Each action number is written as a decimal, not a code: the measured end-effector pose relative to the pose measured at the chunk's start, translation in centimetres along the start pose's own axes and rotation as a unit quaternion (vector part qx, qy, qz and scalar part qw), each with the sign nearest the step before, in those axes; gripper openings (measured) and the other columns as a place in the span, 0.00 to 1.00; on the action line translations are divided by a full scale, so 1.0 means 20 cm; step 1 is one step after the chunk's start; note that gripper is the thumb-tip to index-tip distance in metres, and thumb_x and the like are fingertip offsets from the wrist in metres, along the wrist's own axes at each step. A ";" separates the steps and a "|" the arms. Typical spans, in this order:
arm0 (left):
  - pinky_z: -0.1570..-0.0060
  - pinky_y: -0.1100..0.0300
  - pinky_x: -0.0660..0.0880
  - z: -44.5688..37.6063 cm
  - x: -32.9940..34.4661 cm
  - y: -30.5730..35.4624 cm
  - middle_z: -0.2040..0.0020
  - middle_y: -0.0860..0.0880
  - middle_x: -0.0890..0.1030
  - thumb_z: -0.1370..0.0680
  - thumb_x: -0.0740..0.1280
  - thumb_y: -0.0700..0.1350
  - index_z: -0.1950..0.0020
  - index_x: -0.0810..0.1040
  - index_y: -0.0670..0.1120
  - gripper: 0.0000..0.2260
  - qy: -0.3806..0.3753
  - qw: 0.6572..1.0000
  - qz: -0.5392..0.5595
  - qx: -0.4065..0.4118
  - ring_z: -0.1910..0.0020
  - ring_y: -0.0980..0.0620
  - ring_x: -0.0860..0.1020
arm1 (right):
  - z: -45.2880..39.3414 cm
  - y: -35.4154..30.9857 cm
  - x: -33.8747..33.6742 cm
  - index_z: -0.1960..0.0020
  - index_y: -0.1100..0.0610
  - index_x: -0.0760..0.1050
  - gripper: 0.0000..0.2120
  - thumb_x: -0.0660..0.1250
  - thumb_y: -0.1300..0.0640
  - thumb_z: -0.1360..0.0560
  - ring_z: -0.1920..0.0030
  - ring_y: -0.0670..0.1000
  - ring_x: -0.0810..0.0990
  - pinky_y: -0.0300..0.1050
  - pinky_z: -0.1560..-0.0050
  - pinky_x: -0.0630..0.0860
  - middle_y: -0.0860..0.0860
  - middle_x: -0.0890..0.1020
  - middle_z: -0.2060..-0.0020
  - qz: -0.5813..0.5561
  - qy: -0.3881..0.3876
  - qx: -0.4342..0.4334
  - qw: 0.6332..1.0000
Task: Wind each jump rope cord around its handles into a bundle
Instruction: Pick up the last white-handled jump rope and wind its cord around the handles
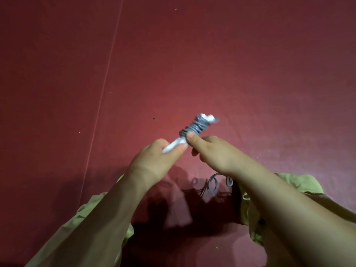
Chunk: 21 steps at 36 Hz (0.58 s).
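The left hand (159, 153) curls around the near end of the white handles (174, 146), held above the red floor (250, 74). Toward one o'clock from it, grey cord (193, 128) coils around the handles' far half. The right hand (213, 151) pinches the cord against the bundle. At five o'clock, loose cord loops (212, 185) hang below the right wrist.

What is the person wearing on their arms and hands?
Nothing is on the hands: the left hand and right hand are bare, with no gloves, rings or watch showing. The forearms are bare too. Loose light green sleeves are bunched up near the elbows, wrinkled and floppy.
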<state>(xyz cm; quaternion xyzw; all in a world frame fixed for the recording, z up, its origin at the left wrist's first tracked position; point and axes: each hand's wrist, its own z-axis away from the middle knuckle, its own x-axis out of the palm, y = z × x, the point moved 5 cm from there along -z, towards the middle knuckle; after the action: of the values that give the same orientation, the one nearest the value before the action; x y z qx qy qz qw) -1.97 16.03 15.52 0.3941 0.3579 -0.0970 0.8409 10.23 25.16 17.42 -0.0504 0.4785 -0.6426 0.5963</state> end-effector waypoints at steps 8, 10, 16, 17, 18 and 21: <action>0.66 0.55 0.66 0.00 -0.02 0.03 0.66 0.52 0.75 0.37 0.67 0.65 0.59 0.71 0.48 0.21 0.060 0.997 -0.022 0.043 0.65 0.50 0.74 | -0.01 -0.01 -0.01 0.66 0.51 0.70 0.20 0.53 0.44 0.19 0.82 0.37 0.67 0.31 0.77 0.62 0.42 0.71 0.81 -0.107 0.010 -0.018 0.994; 0.65 0.55 0.67 -0.01 0.00 0.01 0.66 0.53 0.75 0.38 0.68 0.66 0.58 0.72 0.47 0.24 0.001 0.999 0.030 0.032 0.66 0.52 0.72 | -0.01 -0.01 -0.02 0.67 0.53 0.68 0.19 0.55 0.46 0.20 0.81 0.41 0.65 0.36 0.74 0.58 0.41 0.69 0.82 -0.112 0.023 -0.029 0.993; 0.55 0.53 0.76 0.09 0.12 0.04 0.60 0.45 0.82 0.32 0.57 0.73 0.52 0.80 0.44 0.34 -0.293 0.865 0.396 -0.091 0.62 0.49 0.81 | -0.01 -0.03 -0.05 0.69 0.53 0.63 0.11 0.56 0.49 0.31 0.76 0.45 0.60 0.47 0.69 0.56 0.44 0.64 0.79 -0.218 0.041 -0.088 0.971; 0.53 0.50 0.75 0.10 0.13 0.05 0.57 0.42 0.83 0.33 0.54 0.74 0.50 0.81 0.43 0.37 -0.329 0.834 0.431 -0.101 0.59 0.46 0.82 | -0.01 -0.04 -0.05 0.69 0.54 0.64 0.12 0.56 0.50 0.30 0.75 0.45 0.60 0.46 0.69 0.56 0.44 0.65 0.79 -0.238 0.031 -0.100 0.966; 0.51 0.47 0.74 0.11 0.13 0.05 0.54 0.40 0.83 0.33 0.50 0.74 0.49 0.82 0.43 0.39 -0.361 0.805 0.459 -0.101 0.57 0.43 0.82 | 0.00 -0.05 -0.05 0.69 0.55 0.64 0.13 0.56 0.52 0.28 0.76 0.45 0.61 0.46 0.70 0.57 0.44 0.66 0.80 -0.258 0.019 -0.113 0.959; 0.51 0.46 0.75 0.14 0.13 0.10 0.53 0.38 0.83 0.33 0.50 0.75 0.47 0.84 0.43 0.41 -0.435 0.733 0.519 -0.069 0.57 0.41 0.81 | 0.03 -0.09 -0.02 0.65 0.57 0.68 0.09 0.55 0.54 0.29 0.77 0.44 0.66 0.39 0.74 0.62 0.45 0.70 0.79 -0.344 -0.041 -0.145 0.927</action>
<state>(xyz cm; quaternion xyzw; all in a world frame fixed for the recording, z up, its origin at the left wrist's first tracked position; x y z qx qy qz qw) 2.25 15.51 16.18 0.3740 -0.3009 0.2185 0.8496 9.42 24.74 19.21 -0.3244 0.4949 -0.7289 0.3442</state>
